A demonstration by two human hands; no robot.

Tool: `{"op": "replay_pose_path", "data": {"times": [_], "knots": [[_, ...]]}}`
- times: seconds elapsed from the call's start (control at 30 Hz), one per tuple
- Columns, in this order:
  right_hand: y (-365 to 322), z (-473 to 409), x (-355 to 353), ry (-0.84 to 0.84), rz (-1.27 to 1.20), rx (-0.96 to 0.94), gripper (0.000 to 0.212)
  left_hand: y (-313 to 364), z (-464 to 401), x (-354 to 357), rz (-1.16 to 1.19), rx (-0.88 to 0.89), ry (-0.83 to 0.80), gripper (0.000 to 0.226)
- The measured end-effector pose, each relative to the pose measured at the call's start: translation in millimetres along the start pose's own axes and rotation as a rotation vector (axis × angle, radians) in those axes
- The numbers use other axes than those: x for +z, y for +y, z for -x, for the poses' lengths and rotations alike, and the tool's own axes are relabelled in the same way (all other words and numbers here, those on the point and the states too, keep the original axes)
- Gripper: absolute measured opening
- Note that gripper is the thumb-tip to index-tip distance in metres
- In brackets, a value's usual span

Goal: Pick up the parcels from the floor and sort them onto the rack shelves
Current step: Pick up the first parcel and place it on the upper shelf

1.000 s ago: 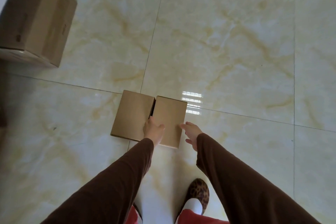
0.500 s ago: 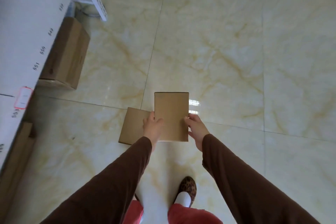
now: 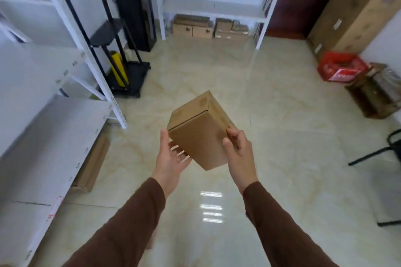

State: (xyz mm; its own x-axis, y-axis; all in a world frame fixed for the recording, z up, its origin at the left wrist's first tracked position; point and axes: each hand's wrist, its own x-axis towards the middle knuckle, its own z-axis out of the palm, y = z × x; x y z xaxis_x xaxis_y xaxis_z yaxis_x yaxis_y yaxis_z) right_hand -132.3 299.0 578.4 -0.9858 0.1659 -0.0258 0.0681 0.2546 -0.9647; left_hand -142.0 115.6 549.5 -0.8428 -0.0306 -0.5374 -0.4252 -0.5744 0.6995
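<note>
Tiled floor (image 3: 282, 136), parcel (image 3: 199, 136) between left hand (image 3: 169, 162), right hand (image 3: 240, 154)

the left arm (image 3: 121, 230) and the right arm (image 3: 288, 230) are reaching forward in brown sleeves, wrists bare, bringing the 2 hands close together. the left hand (image 3: 170, 159) is lying palm up, fingers stretching under the parcel (image 3: 199, 134), thumb pointing up beside it. the right hand (image 3: 239, 149) is gripping the parcel's right side, thumb pressing the near face, fingers curling round the edge.
</note>
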Motion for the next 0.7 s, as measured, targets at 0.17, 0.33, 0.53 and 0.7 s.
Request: {"op": "replay_pose_path", "data": {"times": [0.17,0.33,0.53,0.7], "knots": [[-69,-17,-34,0.11,0.218,-0.311,0.027,48,7,58,0.126,0.047,-0.177,0.08],[-98,-60,-43,0.169,0.304,-0.411,0.041,79,-21,99,0.068,0.145,-0.227,0.06],[-112,-161,-36,0.0,-0.262,-0.019,0.046,128,-84,146,-0.244,0.451,-0.191,0.042],[-116,-260,-36,-0.065,-0.569,0.238,0.065,174,-142,198,-0.654,0.707,-0.11,0.082]]}}
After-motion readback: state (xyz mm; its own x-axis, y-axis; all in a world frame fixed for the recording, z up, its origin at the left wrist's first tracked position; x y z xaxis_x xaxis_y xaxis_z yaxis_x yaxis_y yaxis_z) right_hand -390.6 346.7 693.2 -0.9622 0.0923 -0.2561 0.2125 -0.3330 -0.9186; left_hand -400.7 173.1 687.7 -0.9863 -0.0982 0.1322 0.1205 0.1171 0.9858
